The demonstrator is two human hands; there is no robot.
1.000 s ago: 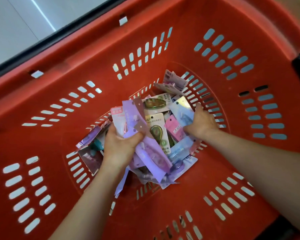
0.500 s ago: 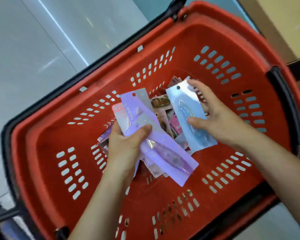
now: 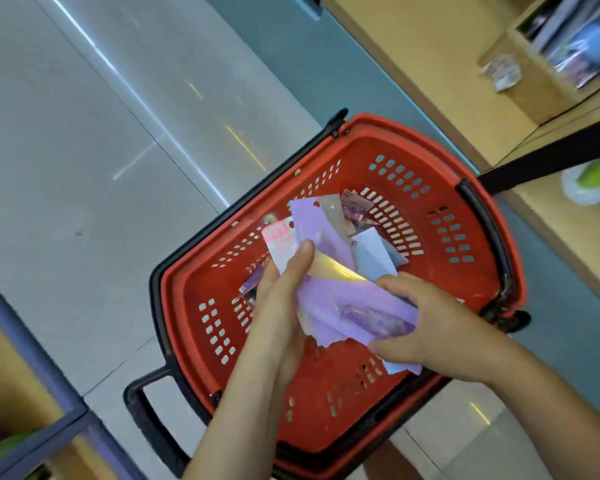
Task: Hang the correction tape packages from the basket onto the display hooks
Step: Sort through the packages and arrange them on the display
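A red plastic basket (image 3: 440, 161) with black handles sits on the grey floor below me. Above it my left hand (image 3: 281, 292) grips a fan of correction tape packages (image 3: 329, 244), long purple ones in front and a pink-and-white one behind, thumb across their faces. My right hand (image 3: 416, 327) holds the lower end of the same bundle together with a light blue package (image 3: 371, 254). A few more packages (image 3: 355, 206) lie on the basket's bottom, mostly hidden behind the bundle. No display hooks are in view.
A wooden shelf unit (image 3: 548, 244) runs along the right, with a box of goods (image 3: 568, 46) at the top right and a green-and-white item (image 3: 593, 181) on a lower shelf. Another shelf edge (image 3: 32, 441) is at the bottom left.
Both hands have risen out of the basket with the packages. The right hand has brought the light blue package against the purple bundle. The view has pulled back and up.
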